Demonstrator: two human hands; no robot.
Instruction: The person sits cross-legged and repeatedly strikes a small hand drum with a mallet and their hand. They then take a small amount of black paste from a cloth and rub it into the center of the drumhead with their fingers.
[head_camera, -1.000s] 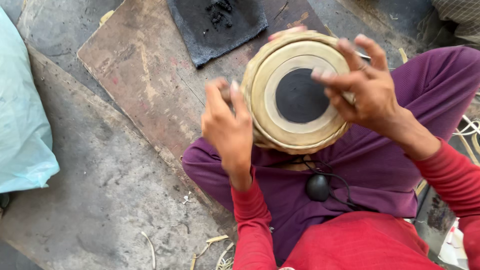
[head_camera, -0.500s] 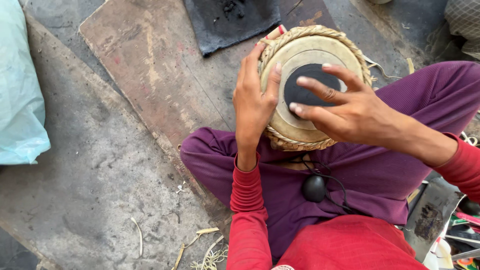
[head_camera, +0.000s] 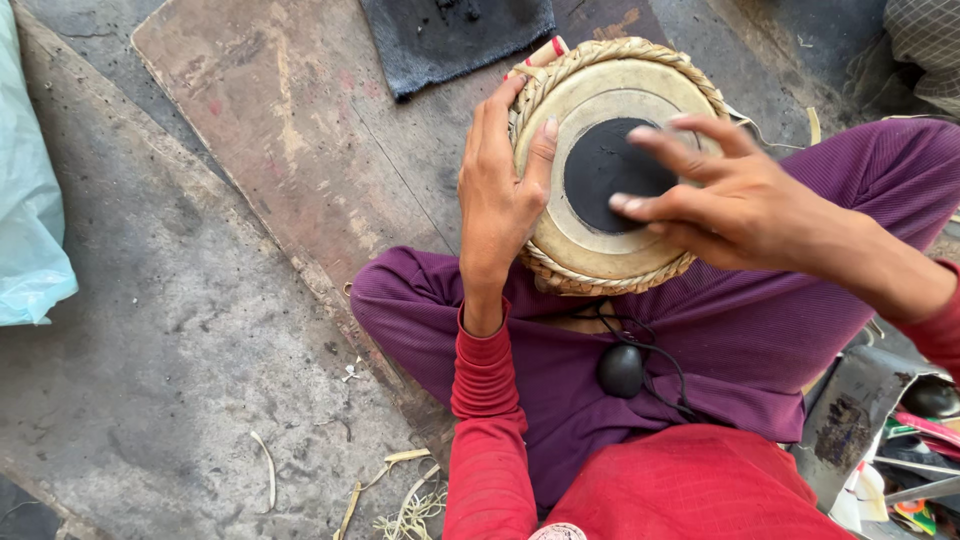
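Drum (head_camera: 610, 170) is resting head-up in the person's lap, between the crossed purple trouser legs (head_camera: 740, 330), with its long axis pointing up toward the camera. Left hand (head_camera: 497, 205) is gripping the woven rim from the left side, while the right hand (head_camera: 725, 195) is hovering over the black centre patch (head_camera: 600, 165), fingers spread and holding nothing. The drum's body is hiding below its head, and whether the fingertips are touching the skin is hard to tell.

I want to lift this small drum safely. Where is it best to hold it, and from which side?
Probably at the braided rim of the drum, from its two sides. The face with the black patch points up, so the round sides are free. The left hand already cups the left edge; the right hand is over the face.
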